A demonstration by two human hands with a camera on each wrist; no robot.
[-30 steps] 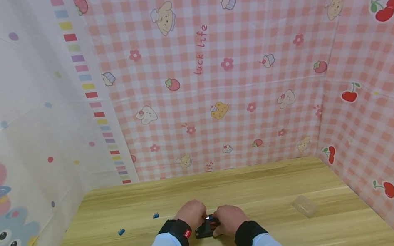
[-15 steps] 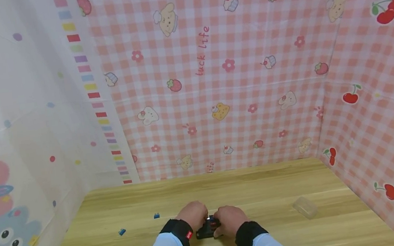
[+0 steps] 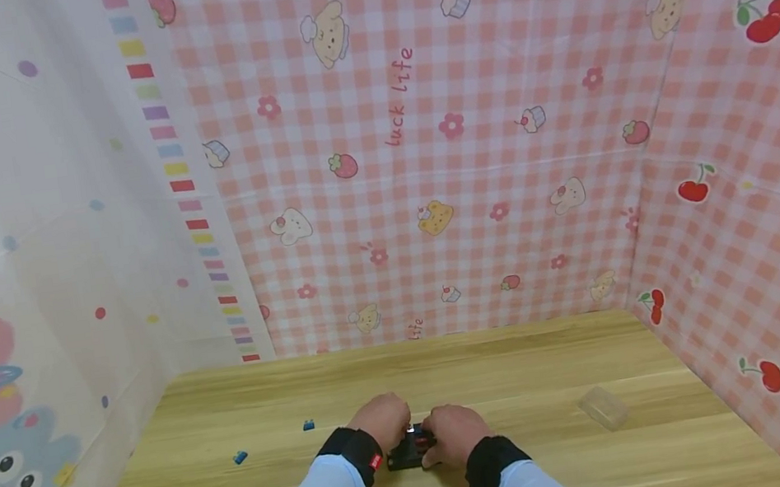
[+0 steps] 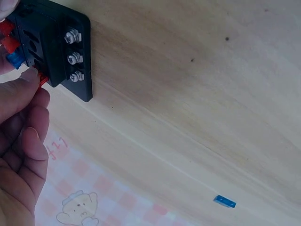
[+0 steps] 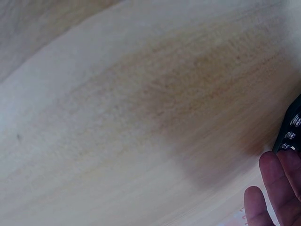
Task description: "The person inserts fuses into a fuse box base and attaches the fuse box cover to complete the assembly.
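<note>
Black block (image 3: 404,461): clamped by right hand (image 3: 456,435), at table (image 3: 519,363), well short of far edge. Red piece (image 4: 43,80): pinched at block by left hand (image 3: 382,422). Clear cover (image 3: 604,408): set well right. Two blue pieces (image 3: 240,457): set left. Gingham cloth (image 3: 402,275): hung beyond.

head: bright, even light | left wrist: slightly soft | right wrist: dim, tabletop (image 5: 94,117) blurred, shadowed

One black block (image 4: 52,44), one clear cover (image 3: 604,408)
</note>
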